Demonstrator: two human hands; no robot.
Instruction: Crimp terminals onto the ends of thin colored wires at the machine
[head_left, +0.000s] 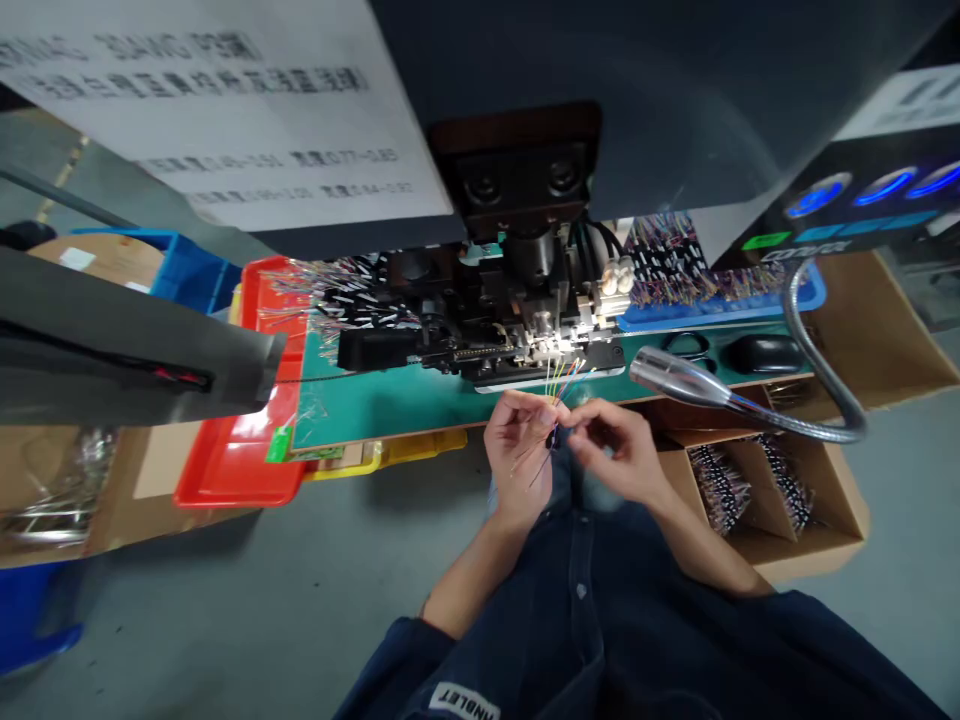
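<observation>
A thin bundle of coloured wires (pixel 556 388) fans upward from my fingers, with yellow, red, orange and blue strands toward the lit press. My left hand (pixel 519 455) pinches the bundle between thumb and fingers, and loose wire ends hang across its palm. From the other side, my right hand (pixel 619 450) reaches in with bent fingers, its fingertips at the wires beside my left thumb. The exact contact there is partly hidden. Just beyond the wire tips is the crimping machine's (pixel 544 335) bright working area.
Wire bundles lie behind the machine and in a blue tray (pixel 720 312). A red tray (pixel 240 455) stands left on the green bench (pixel 382 405). A flexible lamp (pixel 675 375) juts in at right, above a cardboard box (pixel 817 555) holding more bundles.
</observation>
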